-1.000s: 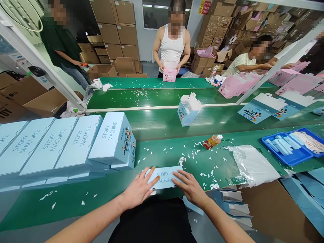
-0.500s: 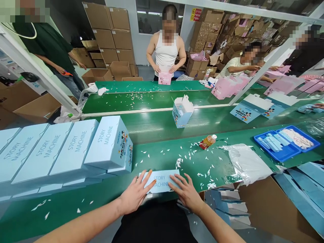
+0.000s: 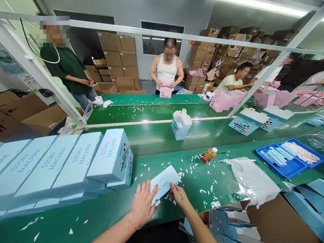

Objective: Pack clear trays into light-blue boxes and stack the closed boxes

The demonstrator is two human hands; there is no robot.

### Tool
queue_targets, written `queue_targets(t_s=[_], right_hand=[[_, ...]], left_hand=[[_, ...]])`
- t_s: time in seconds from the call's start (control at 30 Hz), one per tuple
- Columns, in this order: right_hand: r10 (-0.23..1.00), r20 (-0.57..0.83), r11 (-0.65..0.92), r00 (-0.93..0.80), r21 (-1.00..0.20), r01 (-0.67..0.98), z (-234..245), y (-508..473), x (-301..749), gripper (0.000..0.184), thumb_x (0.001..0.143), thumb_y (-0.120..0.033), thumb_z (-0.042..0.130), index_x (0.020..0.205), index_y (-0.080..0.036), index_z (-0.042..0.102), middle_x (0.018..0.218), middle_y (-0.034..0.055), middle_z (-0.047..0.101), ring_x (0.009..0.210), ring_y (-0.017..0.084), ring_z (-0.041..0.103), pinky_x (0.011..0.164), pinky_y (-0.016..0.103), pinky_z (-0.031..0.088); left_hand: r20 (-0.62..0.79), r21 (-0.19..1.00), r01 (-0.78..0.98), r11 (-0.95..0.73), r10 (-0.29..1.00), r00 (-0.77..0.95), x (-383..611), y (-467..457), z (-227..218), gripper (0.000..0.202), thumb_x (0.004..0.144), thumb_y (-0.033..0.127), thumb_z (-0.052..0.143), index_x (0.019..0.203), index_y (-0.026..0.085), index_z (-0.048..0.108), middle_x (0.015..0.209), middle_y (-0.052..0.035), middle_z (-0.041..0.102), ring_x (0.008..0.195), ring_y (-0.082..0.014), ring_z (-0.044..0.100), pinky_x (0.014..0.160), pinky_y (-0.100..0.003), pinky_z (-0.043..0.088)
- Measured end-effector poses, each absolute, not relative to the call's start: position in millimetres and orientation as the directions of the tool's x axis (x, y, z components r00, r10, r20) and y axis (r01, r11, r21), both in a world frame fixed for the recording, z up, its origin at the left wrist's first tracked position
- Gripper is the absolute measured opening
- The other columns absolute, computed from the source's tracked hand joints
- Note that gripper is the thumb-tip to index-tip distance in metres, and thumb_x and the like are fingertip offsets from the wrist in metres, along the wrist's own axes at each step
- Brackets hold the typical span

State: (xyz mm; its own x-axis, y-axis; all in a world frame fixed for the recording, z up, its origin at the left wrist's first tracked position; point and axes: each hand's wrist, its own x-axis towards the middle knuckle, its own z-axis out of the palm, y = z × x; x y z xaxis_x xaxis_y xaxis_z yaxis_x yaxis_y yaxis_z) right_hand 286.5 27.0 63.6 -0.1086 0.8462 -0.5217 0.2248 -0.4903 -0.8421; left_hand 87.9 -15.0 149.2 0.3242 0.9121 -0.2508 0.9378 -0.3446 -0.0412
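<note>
A light blue carton (image 3: 165,182) marked "STORY MACHINE" lies slantwise on the green work surface in front of me, its right end pointing away. My left hand (image 3: 143,203) rests against its left end, fingers stretched out and the thumb along its top. At the near right edge, my right hand (image 3: 179,197) has its fingers closed in a pinch on the carton. Further left stand rows of matching blue cartons (image 3: 78,157), with one carton (image 3: 108,153) raised on another at the row's right end.
White paper scraps (image 3: 216,204) litter the surface. Rightward are a drink bottle (image 3: 209,155), a plastic sheet (image 3: 253,180) and a blue tray (image 3: 288,172). An open blue box (image 3: 182,125) stands on the belt. Across it, a person in a white tank top (image 3: 166,69) handles a pink box (image 3: 165,91).
The carton has turned from lying straight across to slantwise, right end away from me. My right hand has gone from spread on its top to pinching its edge. The view has tilted up.
</note>
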Motion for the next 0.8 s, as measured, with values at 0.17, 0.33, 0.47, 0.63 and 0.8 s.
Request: queue_targets(t_s=[0.17,0.33,0.47,0.63,0.8], right_hand=[[0.814,-0.557,-0.534,-0.165,-0.829,0.166,60.2,25.3,283.6,0.075,0.073,-0.086,0.031,0.062,-0.016,0.054,0.063,0.0079,0.063,0.058,0.016,0.059,0.058,0.028,0.045],[0.825,-0.527,-0.497,-0.204,-0.848,0.182,64.5,21.8,288.1,0.073,0.075,-0.084,0.030,0.062,-0.016,0.054,0.064,0.0066,0.062,0.062,0.014,0.057,0.065,0.026,0.045],[0.811,-0.549,-0.487,-0.200,-0.824,0.289,74.1,29.9,290.4,0.072,0.072,-0.085,0.031,0.057,-0.017,0.051,0.053,0.0043,0.055,0.050,0.013,0.049,0.056,0.027,0.040],[0.779,-0.600,-0.480,-0.179,-0.756,0.444,87.1,36.2,285.0,0.059,0.086,-0.067,0.026,0.059,-0.019,0.048,0.054,0.0037,0.054,0.047,0.013,0.047,0.055,0.027,0.041],[0.838,-0.536,-0.352,-0.101,-0.672,0.652,96.9,50.5,272.9,0.046,0.092,-0.044,0.032,0.059,-0.018,0.049,0.067,0.0125,0.061,0.070,0.022,0.059,0.075,0.036,0.044]], left_hand=[[-0.284,0.060,0.954,-0.292,0.912,0.297,84.9,-11.7,156.0,0.076,0.073,0.028,0.056,0.145,0.024,0.032,0.148,-0.0213,0.033,0.132,-0.0439,0.034,0.105,-0.057,0.027],[-0.224,0.096,0.943,-0.319,0.916,0.333,80.9,-15.2,145.4,0.073,0.078,0.037,0.053,0.147,0.023,0.029,0.149,-0.0226,0.030,0.133,-0.0436,0.031,0.104,-0.056,0.026],[-0.165,0.093,0.932,-0.351,0.917,0.362,75.5,-15.6,132.4,0.073,0.084,0.051,0.046,0.148,0.024,0.026,0.149,-0.0225,0.030,0.132,-0.0434,0.031,0.103,-0.056,0.026],[-0.124,0.056,0.922,-0.384,0.913,0.388,73.1,-19.0,118.9,0.075,0.085,0.054,0.045,0.149,0.022,0.024,0.148,-0.0252,0.029,0.133,-0.0450,0.028,0.102,-0.057,0.024],[-0.083,0.011,0.932,-0.362,0.928,0.362,74.8,-22.5,113.7,0.075,0.085,0.052,0.046,0.149,0.020,0.023,0.146,-0.0283,0.029,0.130,-0.0469,0.031,0.098,-0.058,0.027]])
